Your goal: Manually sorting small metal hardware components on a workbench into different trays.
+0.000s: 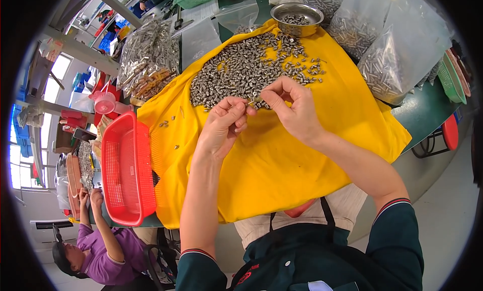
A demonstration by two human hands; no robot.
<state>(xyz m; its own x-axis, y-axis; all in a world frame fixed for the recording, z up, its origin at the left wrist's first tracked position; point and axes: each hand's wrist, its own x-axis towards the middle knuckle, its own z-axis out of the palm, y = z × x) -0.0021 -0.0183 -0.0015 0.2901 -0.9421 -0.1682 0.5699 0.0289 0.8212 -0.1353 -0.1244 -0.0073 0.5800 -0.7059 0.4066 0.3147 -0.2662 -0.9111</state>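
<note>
The left hand (225, 124) and right hand (296, 110) pinched a slender brass-coloured piece (253, 101) above the yellow fabric cloth (287, 165), while small silver metal cylinders (234, 69), heaped toward its far edge, seemingly remained unworked, finished ones being indistinguishable.

One left hand (221, 125), one right hand (297, 110), one yellow cloth (282, 165), one steel bowl (303, 30), uncountably many metal pieces (236, 69)

The shirt (312, 258) is dark green, its short sleeves (395, 238) edged with a cuff trim (395, 204) of thin red and pale stripes. A small white button (288, 263) sits on the front, near red stitched marking (245, 277) and a pale patch (319, 286). A black strap (327, 211) crosses beige trousers (347, 209). The fingers (274, 98) are bare.
</note>
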